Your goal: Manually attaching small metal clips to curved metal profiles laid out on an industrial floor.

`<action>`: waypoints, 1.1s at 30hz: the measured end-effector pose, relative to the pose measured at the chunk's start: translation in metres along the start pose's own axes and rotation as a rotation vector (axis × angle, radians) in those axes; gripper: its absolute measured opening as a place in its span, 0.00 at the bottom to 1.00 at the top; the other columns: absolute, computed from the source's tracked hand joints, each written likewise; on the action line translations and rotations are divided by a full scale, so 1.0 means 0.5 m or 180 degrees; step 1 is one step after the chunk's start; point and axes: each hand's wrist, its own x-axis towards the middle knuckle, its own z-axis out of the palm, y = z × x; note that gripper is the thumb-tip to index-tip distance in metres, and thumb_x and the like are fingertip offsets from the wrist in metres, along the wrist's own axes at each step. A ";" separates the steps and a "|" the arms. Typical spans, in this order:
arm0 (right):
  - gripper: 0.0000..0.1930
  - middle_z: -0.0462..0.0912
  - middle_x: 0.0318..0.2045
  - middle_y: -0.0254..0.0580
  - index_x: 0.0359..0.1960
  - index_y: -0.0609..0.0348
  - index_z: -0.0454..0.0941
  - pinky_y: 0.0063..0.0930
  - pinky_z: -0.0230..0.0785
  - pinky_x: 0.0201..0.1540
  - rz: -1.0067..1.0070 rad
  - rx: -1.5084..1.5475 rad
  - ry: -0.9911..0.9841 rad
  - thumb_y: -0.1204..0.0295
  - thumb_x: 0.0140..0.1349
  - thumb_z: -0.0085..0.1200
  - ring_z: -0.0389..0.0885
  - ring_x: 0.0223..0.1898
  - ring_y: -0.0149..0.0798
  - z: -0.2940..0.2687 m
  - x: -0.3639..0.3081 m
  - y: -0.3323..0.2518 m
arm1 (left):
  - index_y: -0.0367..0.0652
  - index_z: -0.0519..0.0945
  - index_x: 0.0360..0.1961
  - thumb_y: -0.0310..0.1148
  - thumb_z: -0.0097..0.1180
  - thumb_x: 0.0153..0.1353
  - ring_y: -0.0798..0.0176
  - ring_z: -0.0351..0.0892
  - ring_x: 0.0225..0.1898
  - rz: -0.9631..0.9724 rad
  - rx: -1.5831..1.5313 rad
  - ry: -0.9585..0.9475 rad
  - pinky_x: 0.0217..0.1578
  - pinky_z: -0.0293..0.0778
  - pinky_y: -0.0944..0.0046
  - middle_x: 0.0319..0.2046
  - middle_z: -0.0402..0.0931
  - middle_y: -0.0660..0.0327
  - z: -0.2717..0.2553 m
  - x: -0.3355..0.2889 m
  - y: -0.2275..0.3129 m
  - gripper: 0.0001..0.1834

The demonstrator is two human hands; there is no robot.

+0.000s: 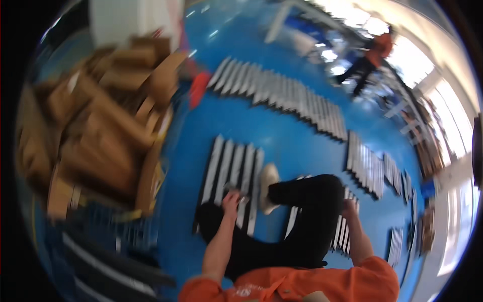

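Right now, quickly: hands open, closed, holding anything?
Left hand: over the pale strips; too blurred to tell its grip.
Right hand: beside the knee, partly hidden; open or closed can't be told.

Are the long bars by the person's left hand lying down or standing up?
Lying down: the long bars stretch side by side along the blue floor, beneath the left hand.

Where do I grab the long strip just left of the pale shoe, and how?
Probably its middle, from above, pinching both long edges: the strip lies flat, long and narrow, with the pale shoe close on its right and another strip on its left.
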 end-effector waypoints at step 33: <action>0.06 0.82 0.29 0.37 0.38 0.53 0.86 0.33 0.71 0.28 -0.2833 0.0196 -0.1929 0.72 0.61 0.62 0.78 0.24 0.41 1.173 0.435 -0.709 | 0.34 0.80 0.37 0.30 0.59 0.65 0.56 0.77 0.38 0.1455 0.3148 0.1387 0.41 0.75 0.60 0.51 0.76 0.51 0.085 0.576 0.179 0.08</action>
